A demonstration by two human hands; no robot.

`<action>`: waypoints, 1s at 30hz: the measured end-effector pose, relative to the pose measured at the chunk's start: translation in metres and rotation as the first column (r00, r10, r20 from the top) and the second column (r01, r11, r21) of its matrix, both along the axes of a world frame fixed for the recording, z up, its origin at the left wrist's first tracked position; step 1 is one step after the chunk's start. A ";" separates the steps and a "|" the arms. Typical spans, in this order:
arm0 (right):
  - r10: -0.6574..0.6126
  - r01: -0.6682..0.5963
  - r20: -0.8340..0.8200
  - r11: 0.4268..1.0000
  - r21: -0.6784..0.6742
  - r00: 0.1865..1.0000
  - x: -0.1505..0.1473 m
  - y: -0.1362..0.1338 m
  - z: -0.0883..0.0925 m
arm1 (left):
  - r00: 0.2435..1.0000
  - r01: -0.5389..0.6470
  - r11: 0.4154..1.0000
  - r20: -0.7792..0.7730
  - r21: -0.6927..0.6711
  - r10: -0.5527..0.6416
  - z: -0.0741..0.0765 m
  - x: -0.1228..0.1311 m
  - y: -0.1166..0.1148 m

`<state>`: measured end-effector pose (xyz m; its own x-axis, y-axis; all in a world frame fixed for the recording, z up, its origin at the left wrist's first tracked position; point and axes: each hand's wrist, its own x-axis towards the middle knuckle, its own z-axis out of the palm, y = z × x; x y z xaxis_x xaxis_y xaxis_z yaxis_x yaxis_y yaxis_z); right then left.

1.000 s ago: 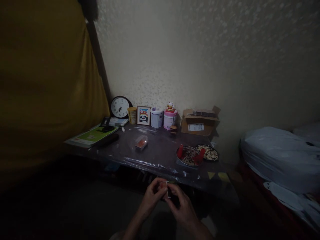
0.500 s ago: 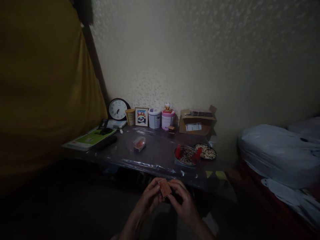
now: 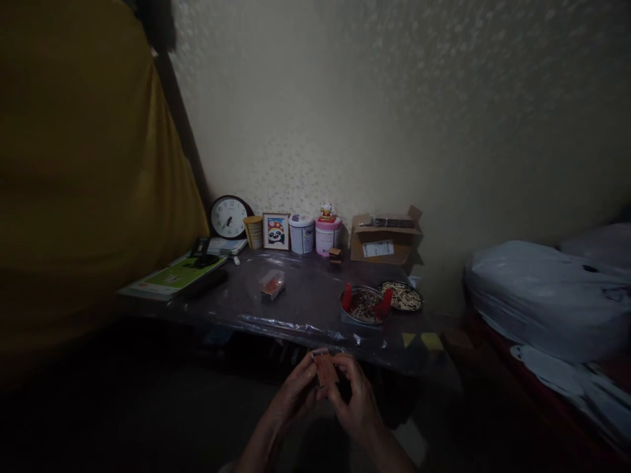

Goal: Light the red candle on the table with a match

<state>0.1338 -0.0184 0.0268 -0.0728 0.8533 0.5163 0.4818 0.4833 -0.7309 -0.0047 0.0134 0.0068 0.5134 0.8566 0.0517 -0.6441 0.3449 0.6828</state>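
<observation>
A small orange-brown matchbox (image 3: 326, 369) is between my two hands, in front of the table's near edge. My left hand (image 3: 294, 389) grips its left side, with fingers wrapped behind it. On the other side my right hand (image 3: 359, 399) pinches the box with thumb and fingers. At the box's far end a pale strip and a dark gap show. Beyond the hands, a round metal dish (image 3: 365, 307) holds many thin sticks, with red pieces at its rim. Behind it lies a second dish (image 3: 401, 297) of pale, dark-tipped sticks that look like matches.
On the plastic-covered table (image 3: 300, 309) lies a clear-wrapped pack of boxes (image 3: 272, 285). Along the wall stand a clock (image 3: 229, 217), a framed picture (image 3: 276, 232), two tubs (image 3: 302, 235) and a cardboard box (image 3: 383, 242). White bags (image 3: 537, 295) sit at right.
The matchbox has turned more upright in my hands, and its far end now shows a pale strip and gap. My right fingers have shifted slightly. The whole view has moved a little.
</observation>
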 end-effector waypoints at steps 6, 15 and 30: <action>0.244 -0.255 -0.087 0.956 -0.143 0.966 0.018 0.005 0.016 | 1.000 0.015 0.999 0.021 -0.047 -0.014 0.005 -0.006 -0.001; 0.092 -0.188 -0.298 0.932 -0.310 0.950 0.028 0.017 0.007 | 0.992 0.123 0.990 -0.030 -0.071 -0.126 0.003 0.001 -0.008; 0.062 -0.091 -0.132 0.969 -0.228 0.989 0.036 0.018 0.009 | 0.980 0.193 0.977 -0.028 -0.088 -0.196 -0.006 0.000 -0.004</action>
